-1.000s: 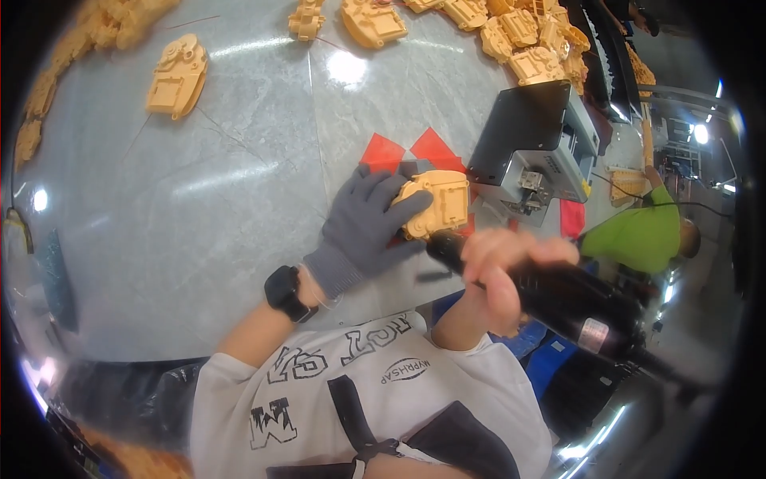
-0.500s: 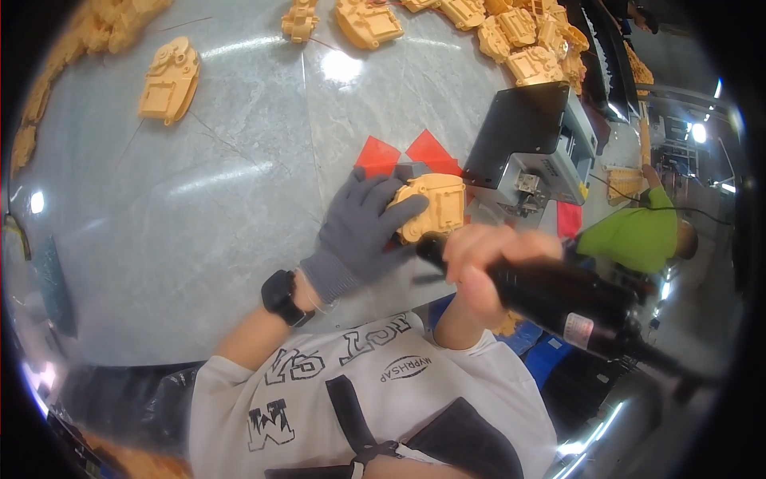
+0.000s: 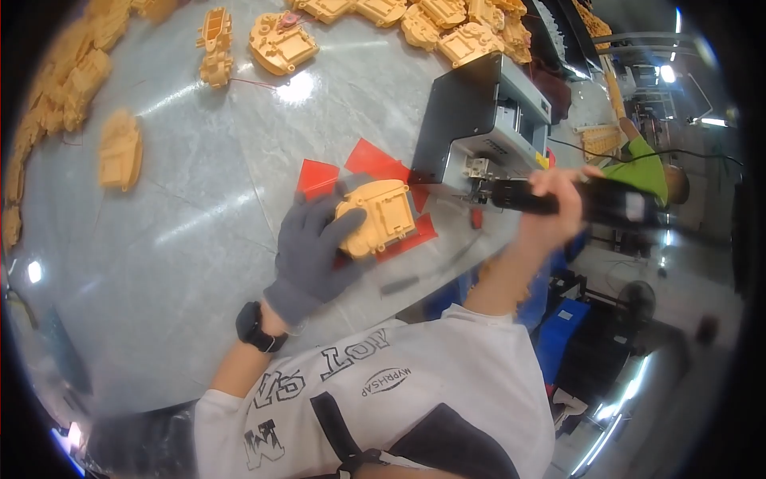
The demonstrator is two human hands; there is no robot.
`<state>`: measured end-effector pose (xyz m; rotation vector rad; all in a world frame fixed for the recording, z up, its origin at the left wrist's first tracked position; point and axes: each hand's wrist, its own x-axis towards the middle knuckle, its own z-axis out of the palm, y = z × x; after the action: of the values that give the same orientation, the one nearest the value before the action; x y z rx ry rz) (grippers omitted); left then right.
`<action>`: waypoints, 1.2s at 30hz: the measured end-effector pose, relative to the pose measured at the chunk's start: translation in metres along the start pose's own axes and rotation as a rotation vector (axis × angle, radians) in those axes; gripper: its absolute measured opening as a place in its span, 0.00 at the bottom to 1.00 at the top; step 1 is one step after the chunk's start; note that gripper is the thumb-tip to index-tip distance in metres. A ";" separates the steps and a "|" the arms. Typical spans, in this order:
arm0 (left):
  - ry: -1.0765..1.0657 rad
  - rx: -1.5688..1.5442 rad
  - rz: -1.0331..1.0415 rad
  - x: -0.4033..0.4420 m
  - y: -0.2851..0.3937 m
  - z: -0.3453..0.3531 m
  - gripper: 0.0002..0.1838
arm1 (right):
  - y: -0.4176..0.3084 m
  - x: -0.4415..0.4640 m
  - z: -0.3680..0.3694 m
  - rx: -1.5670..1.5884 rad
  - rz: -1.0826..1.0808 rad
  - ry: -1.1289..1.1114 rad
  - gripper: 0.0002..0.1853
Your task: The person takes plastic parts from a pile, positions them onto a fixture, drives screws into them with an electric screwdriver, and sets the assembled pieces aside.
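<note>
My left hand [image 3: 313,243], in a grey glove, grips a yellow-orange plastic housing [image 3: 378,217], thumb across its near side. The housing rests over red pieces [image 3: 321,177] on the grey table. My right hand [image 3: 554,203], bare and somewhat blurred, is wrapped round a black electric screwdriver [image 3: 515,196] held roughly level. Its tip is at the metal outlet [image 3: 479,169] on the front of a black-and-grey screw feeder [image 3: 459,120]; whether a screw is on the tip is too small to tell.
More yellow housings lie about: one at the left [image 3: 120,152], a housing [image 3: 282,44] at the back, and piles along the far edge. A cable [image 3: 646,152] runs right from the feeder. A person in a green top [image 3: 642,172] is at the far right.
My right hand has carried the electric screwdriver from the housing's near edge to the right, up to the feeder's outlet. My left hand keeps hold of the housing. The whole view has shifted.
</note>
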<state>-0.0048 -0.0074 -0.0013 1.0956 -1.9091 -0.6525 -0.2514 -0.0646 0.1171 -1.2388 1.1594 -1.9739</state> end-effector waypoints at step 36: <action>0.074 -0.129 -0.159 0.001 0.006 -0.018 0.43 | 0.020 -0.056 0.112 0.012 0.162 -0.434 0.21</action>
<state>0.0076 -0.0057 0.0129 1.1807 -1.7046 -0.8010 -0.1265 -0.0736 0.0988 -1.4276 0.9883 -1.4937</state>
